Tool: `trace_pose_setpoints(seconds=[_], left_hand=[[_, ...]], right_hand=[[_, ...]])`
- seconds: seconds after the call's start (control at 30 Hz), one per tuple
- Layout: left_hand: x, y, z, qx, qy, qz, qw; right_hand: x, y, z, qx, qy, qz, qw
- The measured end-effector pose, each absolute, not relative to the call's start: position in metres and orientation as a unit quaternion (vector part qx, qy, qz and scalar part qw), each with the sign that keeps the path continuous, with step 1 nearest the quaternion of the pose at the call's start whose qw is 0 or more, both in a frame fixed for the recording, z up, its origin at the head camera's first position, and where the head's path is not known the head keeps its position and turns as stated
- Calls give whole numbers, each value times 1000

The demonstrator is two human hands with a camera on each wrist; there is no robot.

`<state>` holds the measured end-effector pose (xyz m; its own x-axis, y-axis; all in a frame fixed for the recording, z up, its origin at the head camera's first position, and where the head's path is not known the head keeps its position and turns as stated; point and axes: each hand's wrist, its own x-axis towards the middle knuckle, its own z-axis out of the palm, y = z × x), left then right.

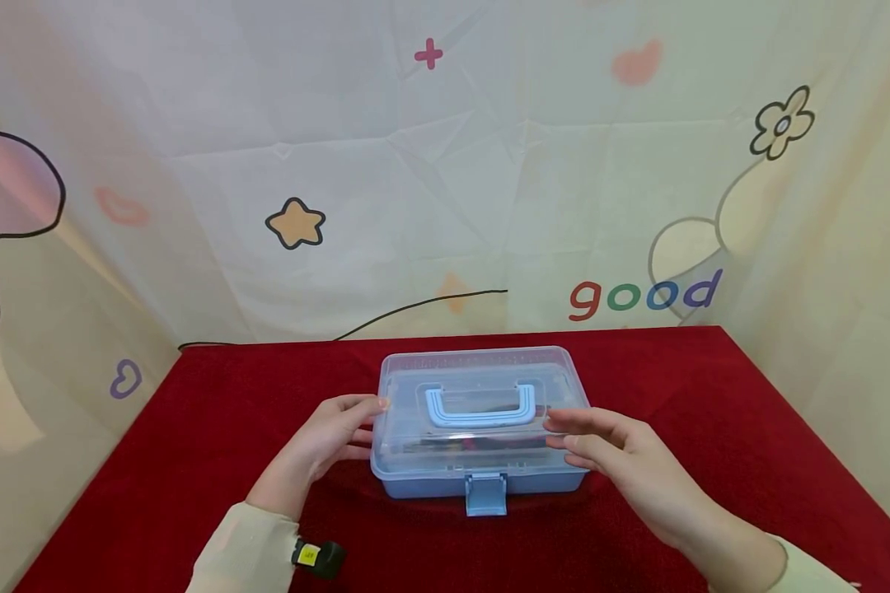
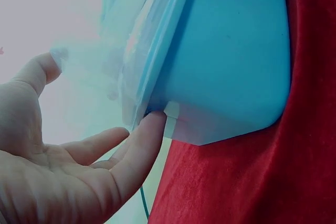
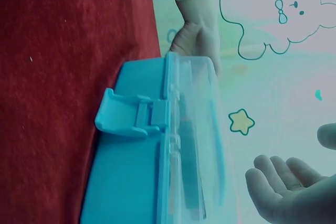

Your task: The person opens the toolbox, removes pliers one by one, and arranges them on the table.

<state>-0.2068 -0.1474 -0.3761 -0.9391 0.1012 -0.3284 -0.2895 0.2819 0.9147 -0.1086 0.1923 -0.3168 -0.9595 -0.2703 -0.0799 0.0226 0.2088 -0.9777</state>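
Observation:
A blue plastic storage box (image 1: 430, 487) with a clear lid (image 1: 408, 449) sits on the red cloth. Its blue handle (image 1: 482, 418) lies flat on the lid, and the front latch (image 1: 485, 496) hangs flipped down. Dim shapes show through the lid, too blurred to name. At the box's left end my left hand (image 1: 341, 432) holds the lid's edge. Its thumb is on top, and a fingertip (image 2: 154, 121) touches beneath the rim in the left wrist view. My right hand (image 1: 623, 453), fingers slightly bent, hovers by the box's right end and holds nothing; the right wrist view shows the fingers apart from it.
Red cloth (image 1: 215, 461) covers the table around the box. A pale printed curtain (image 1: 445, 165) hangs behind and on both sides. A black strap with a yellow label (image 1: 309, 554) is on the left sleeve.

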Motion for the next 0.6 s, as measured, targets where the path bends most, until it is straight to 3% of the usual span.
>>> trace_pose_setpoints(seconds=[0.17,0.33,0.6], left_hand=[[-205,-148,-376,-23,811,567,141],[-203,-147,-375,17,844,529,83],[-196,-144,-372,65,851,521,26]], right_hand=[[-112,197,-315,-89,776,-618,90],[-120,202,-316,-107,771,-624,68],[-133,211,-324,-121,801,-585,-17]])
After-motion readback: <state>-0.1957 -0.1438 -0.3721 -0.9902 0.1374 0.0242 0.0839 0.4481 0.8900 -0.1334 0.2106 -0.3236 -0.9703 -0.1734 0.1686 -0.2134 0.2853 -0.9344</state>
